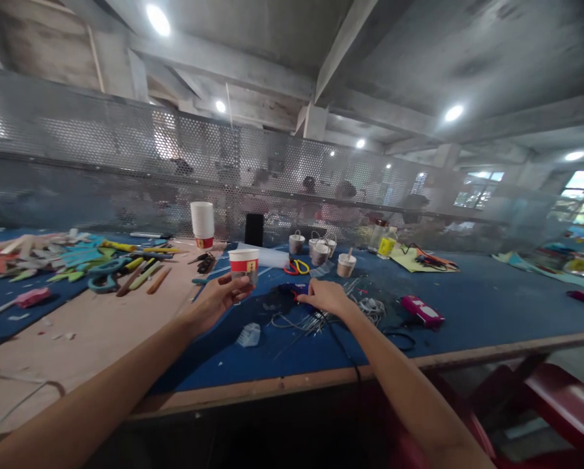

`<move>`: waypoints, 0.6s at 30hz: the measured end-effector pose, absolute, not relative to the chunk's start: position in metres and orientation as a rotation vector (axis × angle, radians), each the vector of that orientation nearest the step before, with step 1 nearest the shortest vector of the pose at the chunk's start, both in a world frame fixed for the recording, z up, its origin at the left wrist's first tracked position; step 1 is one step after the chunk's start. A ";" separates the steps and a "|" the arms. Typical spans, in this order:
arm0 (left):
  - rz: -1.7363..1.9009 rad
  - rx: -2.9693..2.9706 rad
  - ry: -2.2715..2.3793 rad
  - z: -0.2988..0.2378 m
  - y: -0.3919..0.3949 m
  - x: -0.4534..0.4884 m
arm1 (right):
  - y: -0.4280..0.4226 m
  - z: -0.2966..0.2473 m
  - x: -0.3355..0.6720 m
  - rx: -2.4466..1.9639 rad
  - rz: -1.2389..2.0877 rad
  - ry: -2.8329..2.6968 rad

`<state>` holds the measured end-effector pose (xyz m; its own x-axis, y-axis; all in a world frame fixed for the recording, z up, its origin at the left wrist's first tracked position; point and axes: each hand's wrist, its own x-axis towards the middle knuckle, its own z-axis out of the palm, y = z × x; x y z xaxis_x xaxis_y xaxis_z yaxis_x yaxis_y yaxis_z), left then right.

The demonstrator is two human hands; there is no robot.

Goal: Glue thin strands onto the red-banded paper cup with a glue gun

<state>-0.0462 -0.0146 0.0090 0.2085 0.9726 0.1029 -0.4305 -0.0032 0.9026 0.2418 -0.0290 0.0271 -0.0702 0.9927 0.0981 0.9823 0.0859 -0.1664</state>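
Observation:
My left hand [228, 291] is closed around the lower part of a white paper cup [244, 262] with a red band, held upright above the blue tabletop. To its right, my right hand [328, 296] is closed on a dark blue glue gun [292, 288] with an orange trigger; the fingers hide part of its handle. A dark cord [343, 348] runs from beneath this hand to the table's front edge. Beside and below the right hand lies a tangle of thin grey wires [370, 309]. Scissors [298, 266] with red and yellow handles rest just behind the glue gun.
A stack of paper cups [203, 221] stands at the back left. Several wrapped cups with handles [320, 254] stand behind my right hand. Colourful cut pieces [79, 255] lie at far left. A magenta device [422, 311] sits right. A perforated metal screen [272, 163] borders the table.

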 end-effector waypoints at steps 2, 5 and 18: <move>1.258 1.032 0.704 0.008 -0.015 -0.046 | -0.022 0.018 0.245 -2.036 0.107 -2.145; 1.275 1.020 0.710 0.007 -0.015 -0.046 | -0.013 0.009 0.246 -2.050 0.159 -2.094; 1.313 0.925 0.660 0.002 -0.005 -0.051 | -0.020 0.017 0.249 -1.325 0.629 -1.506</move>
